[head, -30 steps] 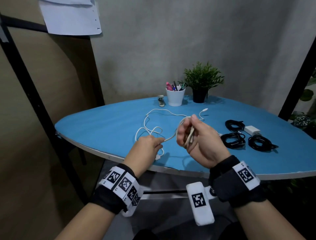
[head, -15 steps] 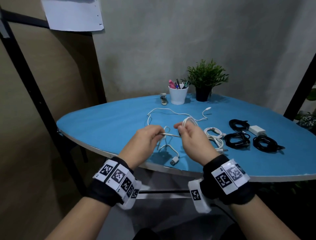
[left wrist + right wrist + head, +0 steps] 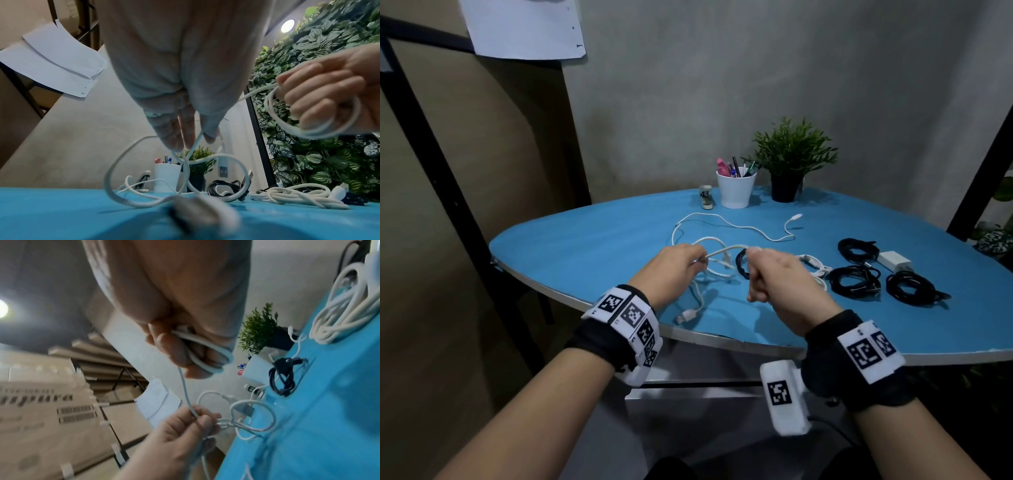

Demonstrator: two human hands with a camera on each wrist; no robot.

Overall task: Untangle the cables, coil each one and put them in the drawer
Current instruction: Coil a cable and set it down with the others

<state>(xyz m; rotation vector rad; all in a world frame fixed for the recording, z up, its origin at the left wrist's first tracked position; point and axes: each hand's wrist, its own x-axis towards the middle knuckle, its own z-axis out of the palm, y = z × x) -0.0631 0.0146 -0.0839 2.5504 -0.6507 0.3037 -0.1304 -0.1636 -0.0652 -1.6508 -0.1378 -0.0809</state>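
A white cable [image 3: 726, 251] runs taut between my two hands above the blue table [image 3: 585, 246]. My left hand [image 3: 697, 260] pinches it between thumb and fingers [image 3: 195, 139]. My right hand [image 3: 753, 260] grips several loops of the same cable [image 3: 205, 356] wound round its fingers [image 3: 308, 129]. The cable's loose end trails down to a USB plug [image 3: 686, 315] near the table's front edge. Another loose white cable [image 3: 736, 226] snakes across the middle of the table. A small black coil [image 3: 743, 263] lies just behind my right hand.
A coiled white cable [image 3: 815, 267], three black coils [image 3: 854, 281] and a white charger [image 3: 893, 260] lie at the right. A white pen cup [image 3: 734, 192], a potted plant [image 3: 787, 171] and a stapler [image 3: 707, 198] stand at the back.
My right hand has turned palm down with the loops in it. The hands came close together, then drew apart, and a stretch of cable now runs between them.
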